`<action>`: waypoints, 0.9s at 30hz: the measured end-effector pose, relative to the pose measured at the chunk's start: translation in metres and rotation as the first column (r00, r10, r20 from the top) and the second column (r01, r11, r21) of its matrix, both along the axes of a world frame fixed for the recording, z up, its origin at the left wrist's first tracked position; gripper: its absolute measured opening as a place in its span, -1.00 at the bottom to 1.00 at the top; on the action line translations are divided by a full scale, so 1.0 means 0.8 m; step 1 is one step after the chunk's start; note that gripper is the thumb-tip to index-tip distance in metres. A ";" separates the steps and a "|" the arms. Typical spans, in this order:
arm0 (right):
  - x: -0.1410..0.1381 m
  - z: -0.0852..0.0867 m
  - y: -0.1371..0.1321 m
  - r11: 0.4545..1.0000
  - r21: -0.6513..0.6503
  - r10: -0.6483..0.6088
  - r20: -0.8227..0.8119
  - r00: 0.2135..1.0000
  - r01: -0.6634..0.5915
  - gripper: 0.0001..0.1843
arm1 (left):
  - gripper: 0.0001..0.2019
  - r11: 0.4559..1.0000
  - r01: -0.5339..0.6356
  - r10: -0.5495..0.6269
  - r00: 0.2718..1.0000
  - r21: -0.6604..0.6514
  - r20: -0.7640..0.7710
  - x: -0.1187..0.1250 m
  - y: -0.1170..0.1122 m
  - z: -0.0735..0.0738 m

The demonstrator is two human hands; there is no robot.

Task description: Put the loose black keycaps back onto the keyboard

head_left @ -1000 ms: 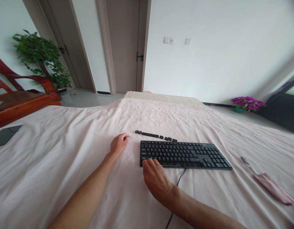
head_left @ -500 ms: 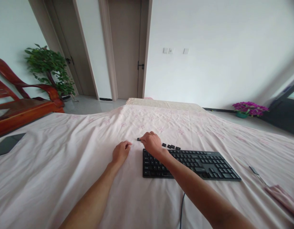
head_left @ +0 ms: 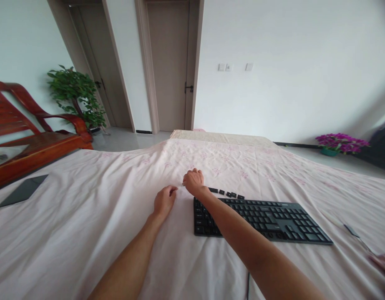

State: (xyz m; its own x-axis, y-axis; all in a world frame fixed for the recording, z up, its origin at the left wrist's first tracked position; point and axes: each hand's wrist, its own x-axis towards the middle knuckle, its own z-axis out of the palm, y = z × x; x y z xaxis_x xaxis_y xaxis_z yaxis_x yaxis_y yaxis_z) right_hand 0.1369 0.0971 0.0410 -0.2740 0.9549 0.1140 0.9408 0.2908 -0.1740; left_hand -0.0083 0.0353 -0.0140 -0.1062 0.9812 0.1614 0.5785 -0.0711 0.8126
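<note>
On the pink floral cloth lies a black computer keyboard (head_left: 292,223), partly covered by my right forearm. Just past its top left corner, my right hand (head_left: 194,180) is closed in a pinch low over the cloth. A small black keycap is mostly hidden at its fingertips. My left hand (head_left: 164,202) rests to the left of the keyboard, its fingers curled together and pointing toward the right hand. Whatever they hold, if anything, is too small to make out. Several loose black keycaps (head_left: 229,194) lie in a row along the keyboard's back edge.
A dark flat phone or tablet (head_left: 23,190) lies at the left. On the right are a thin tool with a dark handle (head_left: 351,230) and a bunched pink cloth (head_left: 381,263). The keyboard's cable (head_left: 248,283) runs toward me. A wooden armchair (head_left: 45,139) stands beyond the left edge.
The view has turned slightly left. My right hand has drawn a little closer to my left hand, uncovering a longer black key in the row. The keycap at its fingertips shows less now.
</note>
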 end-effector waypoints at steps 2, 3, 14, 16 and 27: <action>0.000 0.005 -0.003 0.999 -0.027 0.031 -0.064 0.997 -0.033 -0.81 | -0.79 0.999 -0.002 0.010 0.975 -0.038 0.222 0.001 0.003 -0.001; 0.000 0.008 -0.005 0.997 -0.043 0.055 -0.099 0.994 -0.059 -0.79 | -0.75 0.998 0.010 0.011 0.933 -0.058 0.360 0.001 0.005 -0.001; 0.033 0.028 -0.048 0.962 0.032 0.266 -0.334 0.904 -0.271 -0.74 | -0.64 0.954 0.242 0.014 0.561 -0.179 0.828 0.019 0.000 0.016; 0.040 0.032 -0.057 0.960 0.067 0.280 -0.329 0.902 -0.273 -0.74 | -0.64 0.951 0.252 -0.002 0.581 -0.178 0.814 0.025 -0.005 0.024; 0.064 0.064 -0.111 0.959 0.041 0.280 -0.038 0.959 -0.279 -0.73 | -0.74 0.923 0.286 -0.017 0.698 -0.257 0.716 0.046 -0.024 0.043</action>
